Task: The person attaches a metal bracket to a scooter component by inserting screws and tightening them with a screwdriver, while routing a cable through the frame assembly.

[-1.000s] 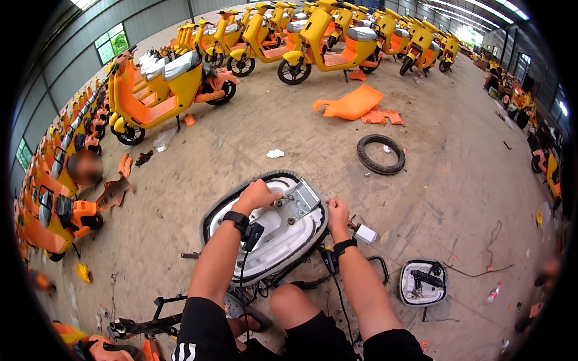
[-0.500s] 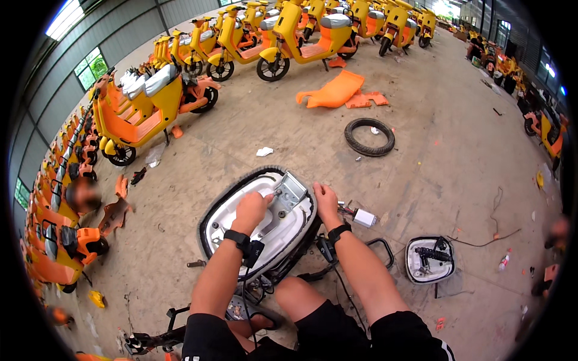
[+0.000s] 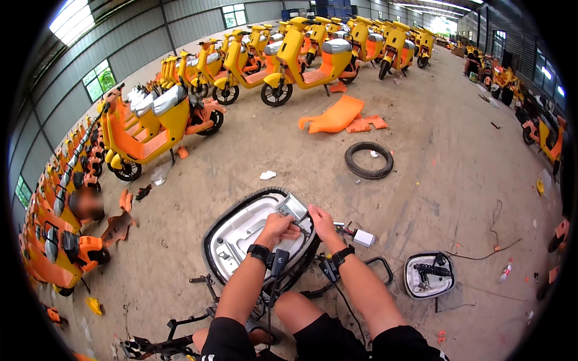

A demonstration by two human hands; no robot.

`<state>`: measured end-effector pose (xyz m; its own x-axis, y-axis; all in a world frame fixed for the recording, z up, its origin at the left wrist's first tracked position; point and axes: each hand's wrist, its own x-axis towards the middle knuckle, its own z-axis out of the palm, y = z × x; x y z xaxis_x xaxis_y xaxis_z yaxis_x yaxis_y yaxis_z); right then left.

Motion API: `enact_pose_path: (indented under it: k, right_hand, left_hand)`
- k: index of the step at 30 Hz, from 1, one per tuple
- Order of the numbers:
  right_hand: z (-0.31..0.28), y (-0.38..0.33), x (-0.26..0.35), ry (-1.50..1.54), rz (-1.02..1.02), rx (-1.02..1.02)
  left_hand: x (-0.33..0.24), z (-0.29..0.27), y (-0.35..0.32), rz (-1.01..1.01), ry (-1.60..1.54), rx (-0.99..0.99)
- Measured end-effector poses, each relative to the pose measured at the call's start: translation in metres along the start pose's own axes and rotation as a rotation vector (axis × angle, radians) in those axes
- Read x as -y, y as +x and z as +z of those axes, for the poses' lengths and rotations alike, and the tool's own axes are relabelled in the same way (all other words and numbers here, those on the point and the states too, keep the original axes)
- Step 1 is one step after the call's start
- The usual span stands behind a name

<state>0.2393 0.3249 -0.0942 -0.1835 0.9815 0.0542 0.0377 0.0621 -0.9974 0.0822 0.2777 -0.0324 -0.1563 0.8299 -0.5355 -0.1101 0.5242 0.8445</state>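
Note:
An upturned scooter seat (image 3: 236, 233), white inside with a dark rim, rests in front of my knees. A silver metal bracket (image 3: 293, 206) sits at its far right end. My left hand (image 3: 280, 228) is over the seat beside the bracket's near end, fingers curled and pressed together; what they pinch, if anything, is hidden. At the seat's right edge, next to the bracket, my right hand (image 3: 323, 221) is closed too, and I cannot make out what is in its fingers. Each wrist wears a dark strap with a small black device.
A silver box with wires (image 3: 363, 237) lies right of the seat. Farther right is a smaller white tray-like part (image 3: 415, 286) holding a black shock absorber (image 3: 435, 271). A tyre (image 3: 369, 160) and orange panels (image 3: 337, 117) lie ahead. Yellow scooters (image 3: 304, 66) stand in rows beyond.
My left hand has moved right across the seat, closer to my right hand, and its fingers are more curled. My right hand stays by the seat's edge. The view has tilted up slightly.

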Motion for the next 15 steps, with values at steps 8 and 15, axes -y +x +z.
enact_pose_path:
  k: [8,15]
  right_hand:
    - [0.002,0.015,-0.027,0.106,0.102,-0.160]
    - [0.012,0.005,-0.037,-0.315,-0.022,-0.396]
  left_hand:
    - [-0.010,-0.015,-0.004,0.235,-0.311,0.034]
    - [-0.042,-0.068,-0.005,0.353,0.068,0.173]
